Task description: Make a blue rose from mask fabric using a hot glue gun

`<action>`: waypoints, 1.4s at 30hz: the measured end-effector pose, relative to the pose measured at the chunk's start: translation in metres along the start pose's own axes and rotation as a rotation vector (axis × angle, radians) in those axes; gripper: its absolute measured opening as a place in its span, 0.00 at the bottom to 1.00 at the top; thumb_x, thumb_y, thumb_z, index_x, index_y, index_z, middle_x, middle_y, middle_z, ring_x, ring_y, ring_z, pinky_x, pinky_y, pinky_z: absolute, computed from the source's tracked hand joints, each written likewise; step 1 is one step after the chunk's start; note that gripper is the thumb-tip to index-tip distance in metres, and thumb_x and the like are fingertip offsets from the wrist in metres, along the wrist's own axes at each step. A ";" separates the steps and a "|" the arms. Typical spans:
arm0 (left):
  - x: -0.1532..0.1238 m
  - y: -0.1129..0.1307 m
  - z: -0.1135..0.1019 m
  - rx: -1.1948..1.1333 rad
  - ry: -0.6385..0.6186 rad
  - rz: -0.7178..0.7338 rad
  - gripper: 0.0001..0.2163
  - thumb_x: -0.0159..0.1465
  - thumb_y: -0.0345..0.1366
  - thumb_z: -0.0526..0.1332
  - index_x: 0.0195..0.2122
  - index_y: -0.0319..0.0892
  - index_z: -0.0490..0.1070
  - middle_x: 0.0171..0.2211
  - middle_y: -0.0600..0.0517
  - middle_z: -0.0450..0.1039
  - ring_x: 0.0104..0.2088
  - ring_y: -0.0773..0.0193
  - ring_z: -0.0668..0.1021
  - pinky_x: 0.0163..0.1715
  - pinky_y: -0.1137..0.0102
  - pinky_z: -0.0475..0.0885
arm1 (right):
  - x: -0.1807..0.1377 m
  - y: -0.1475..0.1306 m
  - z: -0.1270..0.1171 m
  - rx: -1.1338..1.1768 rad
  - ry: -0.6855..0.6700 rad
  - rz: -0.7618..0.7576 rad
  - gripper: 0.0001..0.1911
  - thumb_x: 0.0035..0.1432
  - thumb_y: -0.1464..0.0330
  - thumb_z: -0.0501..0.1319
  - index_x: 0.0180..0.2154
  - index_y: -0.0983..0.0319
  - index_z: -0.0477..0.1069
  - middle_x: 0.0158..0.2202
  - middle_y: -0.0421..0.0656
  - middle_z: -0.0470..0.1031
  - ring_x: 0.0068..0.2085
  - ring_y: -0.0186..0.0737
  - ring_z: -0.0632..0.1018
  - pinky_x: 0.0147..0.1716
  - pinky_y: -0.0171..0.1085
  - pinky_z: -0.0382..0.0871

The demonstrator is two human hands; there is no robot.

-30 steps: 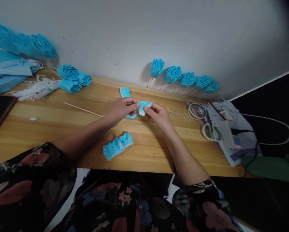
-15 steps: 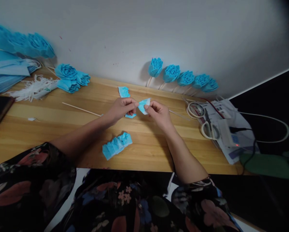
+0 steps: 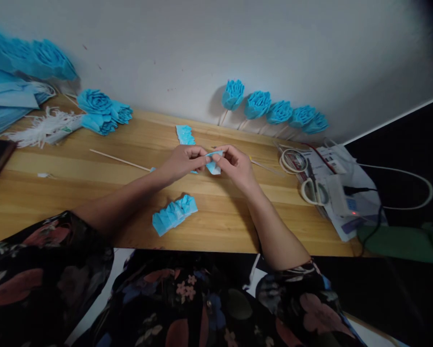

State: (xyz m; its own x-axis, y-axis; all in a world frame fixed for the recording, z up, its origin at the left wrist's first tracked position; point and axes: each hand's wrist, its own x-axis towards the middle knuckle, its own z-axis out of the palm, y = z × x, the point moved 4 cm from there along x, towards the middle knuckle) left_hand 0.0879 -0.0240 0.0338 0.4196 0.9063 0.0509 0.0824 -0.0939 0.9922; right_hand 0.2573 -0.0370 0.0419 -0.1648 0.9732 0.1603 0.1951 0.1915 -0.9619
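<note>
Between my two hands, a small piece of blue and white fabric (image 3: 213, 166) is pinched above the table. My left hand (image 3: 188, 160) grips its left side between thumb and curled fingers. On the other side my right hand (image 3: 235, 164) pinches the upper right edge. Behind my left hand lies a pleated blue strip (image 3: 185, 135), partly covered by the fingers. Nearer to me, a second pleated blue strip (image 3: 175, 214) rests on the wood. A thin wooden stick (image 3: 118, 159) lies left of my left hand, one end hidden by the forearm.
Several blue fabric flowers on sticks (image 3: 258, 105) lean along the wall. More blue flowers (image 3: 95, 102), a bundle of white cords (image 3: 45, 127) and stacked blue sheets (image 3: 10, 99) fill the left. Tape rolls (image 3: 293, 160), scissors (image 3: 314, 192) and a white device (image 3: 341, 195) lie right on papers.
The held fabric piece has been folded over at its top edge, and its loose part now hangs down. Both hands stay pinched close together. The view has shifted slightly.
</note>
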 end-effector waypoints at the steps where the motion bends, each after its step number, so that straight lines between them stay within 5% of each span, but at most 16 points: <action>1: 0.000 0.000 0.001 0.022 -0.012 0.006 0.16 0.61 0.48 0.69 0.26 0.41 0.73 0.22 0.54 0.72 0.25 0.69 0.72 0.29 0.73 0.67 | 0.000 0.000 0.000 0.001 0.005 -0.001 0.24 0.54 0.44 0.72 0.33 0.58 0.76 0.28 0.37 0.74 0.30 0.34 0.71 0.31 0.36 0.67; 9: -0.001 0.001 0.001 0.058 -0.019 0.021 0.13 0.62 0.43 0.67 0.25 0.41 0.73 0.22 0.54 0.72 0.24 0.70 0.71 0.28 0.73 0.65 | 0.003 0.005 -0.010 0.081 0.118 0.051 0.26 0.58 0.41 0.67 0.30 0.57 0.74 0.28 0.39 0.73 0.30 0.36 0.73 0.31 0.36 0.71; 17: -0.002 0.001 -0.005 -0.014 0.107 -0.037 0.13 0.62 0.45 0.68 0.27 0.42 0.71 0.23 0.55 0.72 0.25 0.70 0.72 0.28 0.73 0.68 | 0.002 0.003 -0.003 0.084 -0.055 0.107 0.29 0.55 0.38 0.68 0.29 0.57 0.72 0.26 0.38 0.69 0.29 0.36 0.71 0.29 0.37 0.71; 29: 0.002 -0.003 -0.002 -0.024 0.024 0.000 0.15 0.61 0.46 0.69 0.27 0.40 0.73 0.22 0.54 0.72 0.25 0.70 0.73 0.28 0.74 0.67 | 0.001 0.006 -0.001 0.012 -0.061 0.038 0.25 0.56 0.44 0.70 0.31 0.58 0.72 0.26 0.37 0.70 0.28 0.34 0.69 0.30 0.36 0.66; 36: 0.001 0.002 -0.008 -0.203 0.147 -0.062 0.15 0.62 0.42 0.69 0.24 0.41 0.69 0.21 0.55 0.71 0.22 0.72 0.71 0.26 0.75 0.66 | 0.002 0.001 -0.013 -0.043 0.080 -0.136 0.17 0.64 0.54 0.66 0.49 0.56 0.78 0.48 0.45 0.83 0.49 0.43 0.81 0.44 0.41 0.75; 42: 0.002 0.001 -0.008 -0.213 0.171 -0.086 0.15 0.62 0.41 0.70 0.24 0.41 0.69 0.20 0.55 0.71 0.22 0.72 0.70 0.25 0.74 0.65 | 0.004 0.002 -0.021 -0.070 0.115 -0.183 0.17 0.66 0.55 0.64 0.50 0.55 0.78 0.51 0.46 0.83 0.52 0.46 0.82 0.44 0.42 0.78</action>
State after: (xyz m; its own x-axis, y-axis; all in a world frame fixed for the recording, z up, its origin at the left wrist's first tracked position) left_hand 0.0813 -0.0192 0.0355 0.2590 0.9653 -0.0340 -0.0887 0.0588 0.9943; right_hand 0.2776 -0.0299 0.0454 -0.0935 0.9288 0.3585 0.2396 0.3705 -0.8974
